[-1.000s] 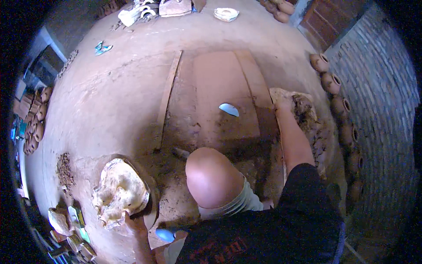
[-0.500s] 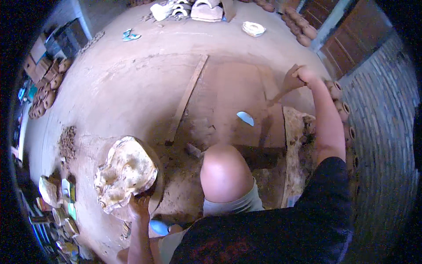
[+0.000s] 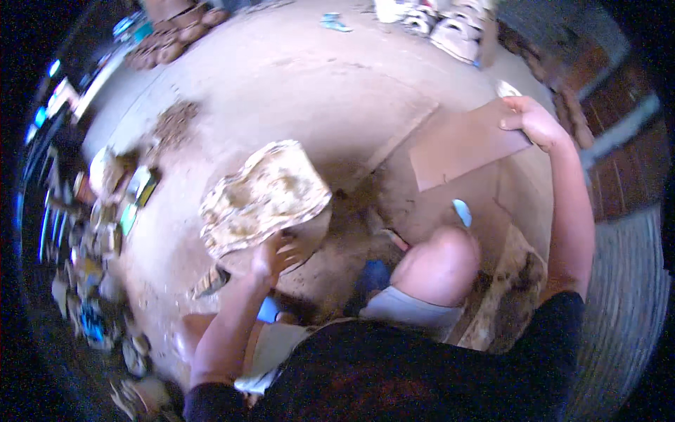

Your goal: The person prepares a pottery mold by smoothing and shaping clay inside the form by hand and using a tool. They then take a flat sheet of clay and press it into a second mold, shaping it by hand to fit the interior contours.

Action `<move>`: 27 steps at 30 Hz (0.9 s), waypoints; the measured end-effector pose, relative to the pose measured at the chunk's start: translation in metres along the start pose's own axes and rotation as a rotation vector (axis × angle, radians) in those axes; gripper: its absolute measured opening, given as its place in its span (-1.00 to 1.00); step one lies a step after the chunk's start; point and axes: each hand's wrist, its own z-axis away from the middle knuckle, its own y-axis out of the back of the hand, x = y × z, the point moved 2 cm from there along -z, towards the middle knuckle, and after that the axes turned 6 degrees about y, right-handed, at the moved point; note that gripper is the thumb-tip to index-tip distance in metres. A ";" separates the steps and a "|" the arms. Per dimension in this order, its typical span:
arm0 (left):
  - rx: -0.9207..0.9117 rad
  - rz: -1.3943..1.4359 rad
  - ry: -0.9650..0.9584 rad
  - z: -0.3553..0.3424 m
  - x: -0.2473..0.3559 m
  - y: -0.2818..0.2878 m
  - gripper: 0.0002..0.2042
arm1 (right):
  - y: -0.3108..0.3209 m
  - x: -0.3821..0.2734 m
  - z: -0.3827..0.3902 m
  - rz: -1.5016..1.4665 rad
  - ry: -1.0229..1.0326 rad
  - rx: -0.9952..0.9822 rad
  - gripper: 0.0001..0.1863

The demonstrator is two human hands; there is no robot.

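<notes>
My right hand (image 3: 531, 121) is raised at the right, fingers closed on the far corner of a thin, flat brown clay slab (image 3: 467, 144). The slab hangs in the air with its broad face showing. Left of centre lies a cream, lumpy plaster mould (image 3: 271, 193) with hollows, resting on a round brown base (image 3: 309, 239). At the near edge of that base is my left hand (image 3: 276, 257), its fingers stretched and a little apart; whether they press on it I cannot tell. A small light-blue curved piece (image 3: 462, 212) lies near my knee.
A long wooden strip (image 3: 401, 137) lies on the floor behind the slab. Crumbled clay (image 3: 172, 126) and assorted tubs and tools lie at the left. Round clay pots (image 3: 165, 42) stand far left, pale moulds (image 3: 457, 35) at the back. A stained cloth-like sheet (image 3: 503, 295) is at the right.
My view has swung left. The slab, seen nearly edge-on before, now shows its broad face and is lifted off to the left. My left hand stays by the mould's base.
</notes>
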 end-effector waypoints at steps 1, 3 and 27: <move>0.090 0.011 0.066 0.004 0.008 -0.011 -0.44 | -0.005 -0.016 -0.010 -0.001 0.013 -0.035 -0.44; 0.231 0.141 0.058 -0.002 -0.003 0.025 -0.45 | -0.026 -0.040 -0.037 -0.123 0.018 -0.133 -0.44; 0.375 -0.086 -0.271 0.013 0.000 0.091 -0.53 | -0.279 -0.312 -0.128 0.603 0.685 -0.477 -0.51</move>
